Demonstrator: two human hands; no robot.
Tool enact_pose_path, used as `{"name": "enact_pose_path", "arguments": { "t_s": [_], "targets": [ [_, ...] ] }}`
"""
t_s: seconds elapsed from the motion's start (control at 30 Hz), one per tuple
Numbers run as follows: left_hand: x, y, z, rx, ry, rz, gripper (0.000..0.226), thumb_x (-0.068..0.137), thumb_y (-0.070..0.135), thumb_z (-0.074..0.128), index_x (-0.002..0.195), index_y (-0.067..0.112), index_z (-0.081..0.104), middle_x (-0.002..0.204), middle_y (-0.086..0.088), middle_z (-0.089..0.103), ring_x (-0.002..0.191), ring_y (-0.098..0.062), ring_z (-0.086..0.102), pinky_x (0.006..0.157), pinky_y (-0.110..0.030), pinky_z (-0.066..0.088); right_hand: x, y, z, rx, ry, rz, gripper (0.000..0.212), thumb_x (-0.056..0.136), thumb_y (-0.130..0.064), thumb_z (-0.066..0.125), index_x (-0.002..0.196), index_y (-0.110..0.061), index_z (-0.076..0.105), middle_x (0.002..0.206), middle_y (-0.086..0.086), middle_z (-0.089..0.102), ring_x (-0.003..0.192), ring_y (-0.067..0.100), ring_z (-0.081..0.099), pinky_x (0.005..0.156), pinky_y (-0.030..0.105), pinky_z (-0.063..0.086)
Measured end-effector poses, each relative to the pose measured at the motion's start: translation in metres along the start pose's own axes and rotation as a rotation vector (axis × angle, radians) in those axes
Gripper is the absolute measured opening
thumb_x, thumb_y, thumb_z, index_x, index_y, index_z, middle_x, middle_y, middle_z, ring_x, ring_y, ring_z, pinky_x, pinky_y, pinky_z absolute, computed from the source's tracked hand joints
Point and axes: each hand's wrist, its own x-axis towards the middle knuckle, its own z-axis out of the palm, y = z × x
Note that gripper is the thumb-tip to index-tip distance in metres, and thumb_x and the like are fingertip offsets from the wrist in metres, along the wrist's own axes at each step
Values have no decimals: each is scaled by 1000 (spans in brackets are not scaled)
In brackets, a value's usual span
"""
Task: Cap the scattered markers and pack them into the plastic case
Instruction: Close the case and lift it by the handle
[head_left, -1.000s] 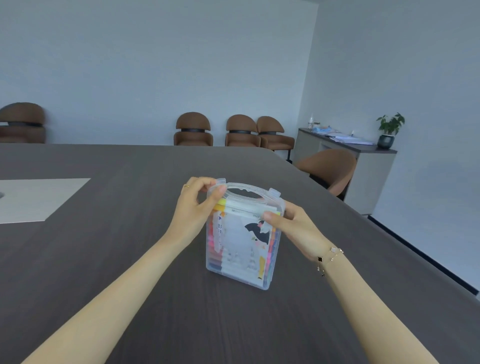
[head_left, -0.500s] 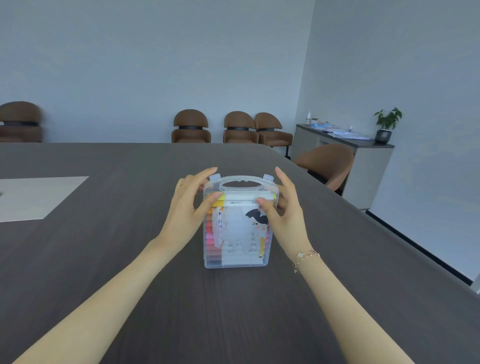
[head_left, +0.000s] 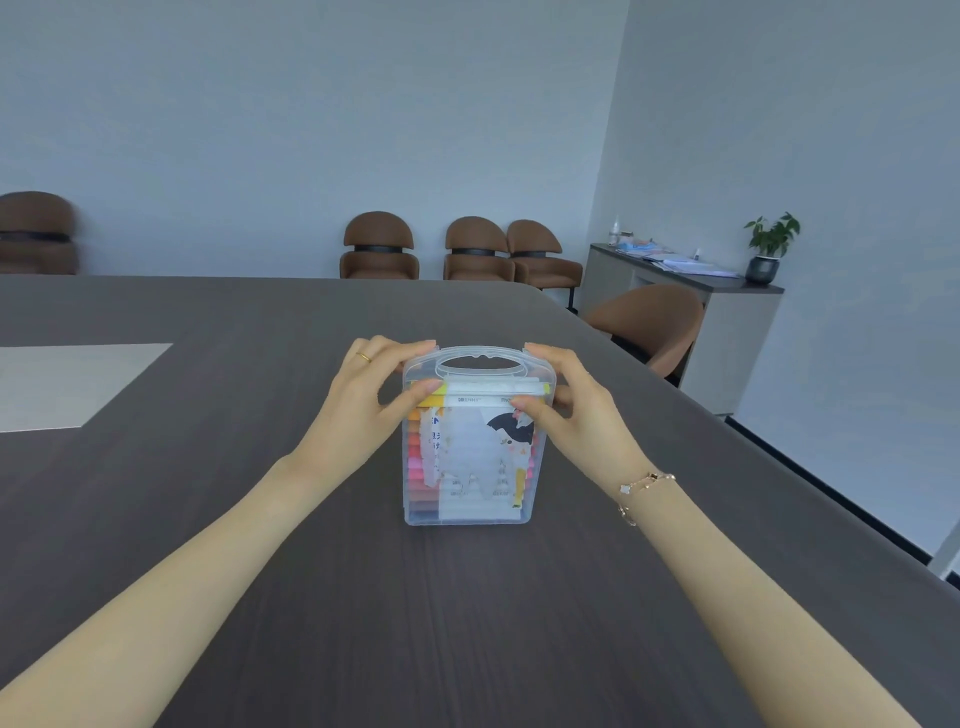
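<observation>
Between both hands, upright plastic case (head_left: 478, 441), left hand (head_left: 363, 405) and right hand (head_left: 576, 415) gripping its top corners

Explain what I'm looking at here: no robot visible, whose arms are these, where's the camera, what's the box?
There is no machine: a person works with bare hands, and the single wide-angle camera sits on their head, looking forward and down, so both forearms enter from the bottom of the picture. The left hand and right hand grip the top corners of a clear plastic marker case, thumbs on its front face. The case stands upright on a dark wooden table, carry handle on top. Through the wall you can see coloured markers stacked flat inside. No loose markers show on the table. Behind are brown chairs and a sideboard with a potted plant.
</observation>
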Motion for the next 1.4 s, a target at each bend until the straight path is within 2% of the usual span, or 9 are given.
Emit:
{"name": "enact_pose_path", "arguments": {
  "t_s": [0.2,0.27,0.33,0.4,0.53,0.73,0.97,1.13,1.4],
  "targets": [
    [2,2,-1,-40,-23,-50,46,84,46,54,125,27,58,102,11,54,98,1,43,82,-11,36,-1,-2,-3,-15,-13,17,48,89,-25,64,132,-30,44,126,-14,57,111,7,60,88,24,54],
    [-4,2,-1,-71,-97,-86,51,83,44,59,132,43,43,110,15,52,98,6,45,81,-13,37,-5,2,-1,46,-14,57,57,86,-23,67,136,-33,40,123,-25,56,110,1,59,87,17,53],
    [-12,1,1,-147,-259,-185,80,79,37,71,136,58,18,114,23,54,93,7,51,81,-12,43,-10,7,0,72,-4,138,63,83,-24,72,134,-35,39,114,-28,60,104,-6,60,84,10,50],
    [-20,-5,4,-155,-359,-266,100,77,33,76,140,58,1,103,25,60,76,0,57,73,-13,48,-17,22,3,6,-86,212,55,81,-27,73,127,-33,45,107,-23,66,97,-8,62,82,9,48],
    [-38,-22,6,-13,-570,-297,70,83,49,63,140,46,24,82,12,59,69,-4,54,68,-17,48,-40,60,20,-205,-318,334,37,88,-42,60,121,-29,54,107,-13,68,96,1,64,91,26,50],
    [-69,-29,24,-65,-744,-362,77,90,42,58,143,49,3,91,22,58,72,1,54,70,-10,44,-55,68,37,-230,-338,360,36,91,-32,60,122,-24,44,92,-23,56,80,-2,55,66,8,41],
    [-69,-25,35,-102,-719,-361,73,92,37,57,142,52,6,105,23,58,90,-2,58,91,-19,46,-63,70,36,-226,-273,388,36,93,-34,57,123,-20,46,123,-8,58,105,10,56,91,25,46],
    [-41,11,67,-42,-776,-271,60,93,35,56,143,29,23,125,12,56,103,-3,56,94,-23,44,-85,62,-7,-268,-165,460,32,94,-33,56,120,-17,47,115,-7,59,98,11,56,83,22,45],
    [6,150,183,-161,-931,69,47,87,41,61,125,25,39,111,11,60,94,-5,59,86,-28,50,-201,29,-151,-450,184,697,30,94,-31,55,118,-15,47,94,-11,52,81,5,51,68,15,39]
  ]
}}
